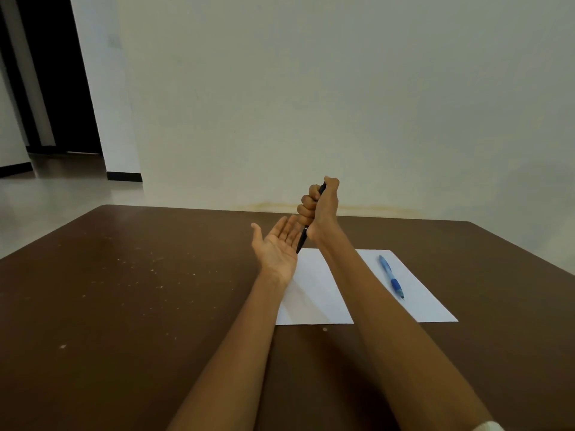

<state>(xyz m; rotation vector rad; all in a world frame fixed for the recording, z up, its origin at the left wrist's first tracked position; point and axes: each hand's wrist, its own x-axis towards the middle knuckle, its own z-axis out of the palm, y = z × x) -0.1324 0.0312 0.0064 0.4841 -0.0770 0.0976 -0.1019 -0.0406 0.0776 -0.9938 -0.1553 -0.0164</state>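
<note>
My right hand (319, 209) is raised above the table and grips a black pen (302, 241) in its fist, thumb at the pen's top end, tip pointing down. The pen's tip hangs just over the palm of my left hand (275, 247), which is held flat, palm up, fingers straight. A white sheet of paper (314, 300) lies on the brown table (124, 290) under both forearms. On the sheet's right half lies a blue pen (391, 276), its tip toward me.
The table's far edge runs close to a pale wall (342, 104). At the left the floor (46, 194) leads to a dark doorway (62, 73). Small pale specks dot the tabletop's left part.
</note>
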